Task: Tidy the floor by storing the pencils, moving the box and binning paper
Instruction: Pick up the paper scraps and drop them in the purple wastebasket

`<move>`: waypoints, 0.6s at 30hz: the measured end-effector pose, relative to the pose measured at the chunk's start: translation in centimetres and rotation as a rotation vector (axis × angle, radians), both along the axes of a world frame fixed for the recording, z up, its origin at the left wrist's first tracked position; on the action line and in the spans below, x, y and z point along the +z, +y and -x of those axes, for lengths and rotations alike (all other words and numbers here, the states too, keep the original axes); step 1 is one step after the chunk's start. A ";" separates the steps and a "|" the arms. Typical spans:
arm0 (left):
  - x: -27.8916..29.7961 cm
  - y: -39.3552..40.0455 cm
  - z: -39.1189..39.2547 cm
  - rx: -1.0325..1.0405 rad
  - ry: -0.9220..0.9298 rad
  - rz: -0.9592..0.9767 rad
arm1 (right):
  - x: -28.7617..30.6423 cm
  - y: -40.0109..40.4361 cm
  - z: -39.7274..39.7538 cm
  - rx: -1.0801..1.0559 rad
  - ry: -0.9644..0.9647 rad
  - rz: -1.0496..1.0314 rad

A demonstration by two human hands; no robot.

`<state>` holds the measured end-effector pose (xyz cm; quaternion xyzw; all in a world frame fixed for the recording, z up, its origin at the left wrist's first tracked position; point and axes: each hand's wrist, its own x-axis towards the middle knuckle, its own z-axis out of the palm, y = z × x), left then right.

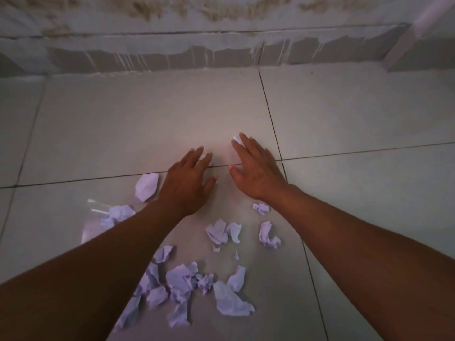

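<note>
Reaching hands point(189, 183), two; crumpled paper scraps point(227, 301), over ten.

Floor point(152, 114): large ceramic-looking tiles, smooth, faint sheen, thin dark grout lines. Skirting point(221, 57): same tile look, duller, with rough white plaster runs along its top edge. Wall point(221, 16): matt, patchy, rough brownish stains. Paper scraps point(229, 301): thin white paper, matt, heavily creased and crumpled. Plastic bag point(96, 212): clear film, glossy, glints along its edge.
</note>
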<state>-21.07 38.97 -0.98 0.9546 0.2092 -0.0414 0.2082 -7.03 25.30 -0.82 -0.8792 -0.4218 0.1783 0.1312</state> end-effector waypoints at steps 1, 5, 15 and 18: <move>-0.2 0.1 0.0 -0.012 0.004 0.002 | -0.2 0.3 -0.1 0.013 0.007 0.016; -1.3 0.0 1.7 -0.092 -0.016 0.000 | -0.7 0.1 1.2 0.024 0.012 -0.006; -0.1 -2.7 3.8 -0.138 -0.179 0.000 | -0.1 -7.6 4.7 0.001 -0.123 -0.264; -0.7 -3.2 3.8 -0.273 -0.048 0.031 | -1.2 -8.4 4.2 -0.141 -0.087 -0.110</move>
